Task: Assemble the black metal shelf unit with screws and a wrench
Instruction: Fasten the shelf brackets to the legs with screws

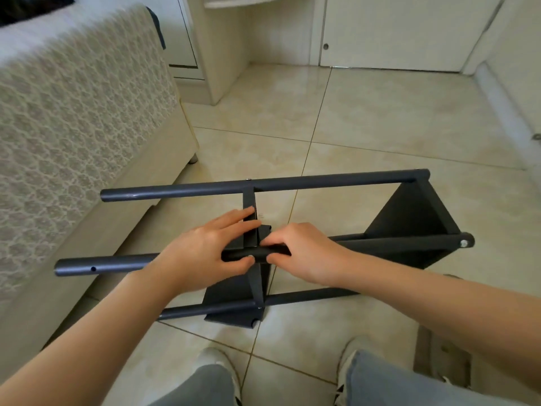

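The black metal shelf unit [409, 218] lies on its side on the tiled floor, three round poles running left to right. A triangular shelf plate [251, 288] is fixed at the middle and another at the right end, where a silver screw [463, 243] shows in a pole tip. My left hand [205, 247] grips the nearest upper pole [96, 266] at the middle plate, fingers stretched over the plate's edge. My right hand [301, 253] is closed over the same pole just to the right, fingertips at the joint. No wrench is visible.
A bed [73, 127] with a patterned cover runs along the left, close to the pole ends. Cream cabinets [395, 30] stand at the back. My feet [219, 364] and jeans sit at the bottom edge. A dark object [439, 356] lies at the lower right.
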A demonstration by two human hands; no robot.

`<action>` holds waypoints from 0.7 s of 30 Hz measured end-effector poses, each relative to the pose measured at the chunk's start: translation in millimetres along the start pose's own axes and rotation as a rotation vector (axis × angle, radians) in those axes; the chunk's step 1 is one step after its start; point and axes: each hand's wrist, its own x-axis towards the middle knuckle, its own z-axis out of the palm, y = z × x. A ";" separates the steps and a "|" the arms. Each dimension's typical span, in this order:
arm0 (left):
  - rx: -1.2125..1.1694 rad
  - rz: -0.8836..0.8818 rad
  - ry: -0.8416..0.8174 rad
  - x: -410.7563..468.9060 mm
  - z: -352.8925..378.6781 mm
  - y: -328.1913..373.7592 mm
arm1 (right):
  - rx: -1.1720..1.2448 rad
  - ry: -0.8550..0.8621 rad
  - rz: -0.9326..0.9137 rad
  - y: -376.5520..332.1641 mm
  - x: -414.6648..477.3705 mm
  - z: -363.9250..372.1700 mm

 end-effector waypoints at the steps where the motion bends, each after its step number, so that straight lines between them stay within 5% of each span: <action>1: 0.020 -0.025 0.017 -2.5 1.0 2.1 | -0.017 0.007 -0.008 -0.8 -0.9 0.1; 13: -0.359 -0.239 0.664 -73.1 19.2 23.6 | -0.143 0.121 0.042 -0.7 -14.8 -10.9; 17: -0.552 -0.422 0.650 -84.2 30.3 33.2 | -0.153 0.120 0.044 -0.6 -13.6 -10.8; 21: -1.088 -0.750 0.514 -78.0 28.7 30.5 | -0.167 0.119 0.046 -0.2 -13.2 -11.7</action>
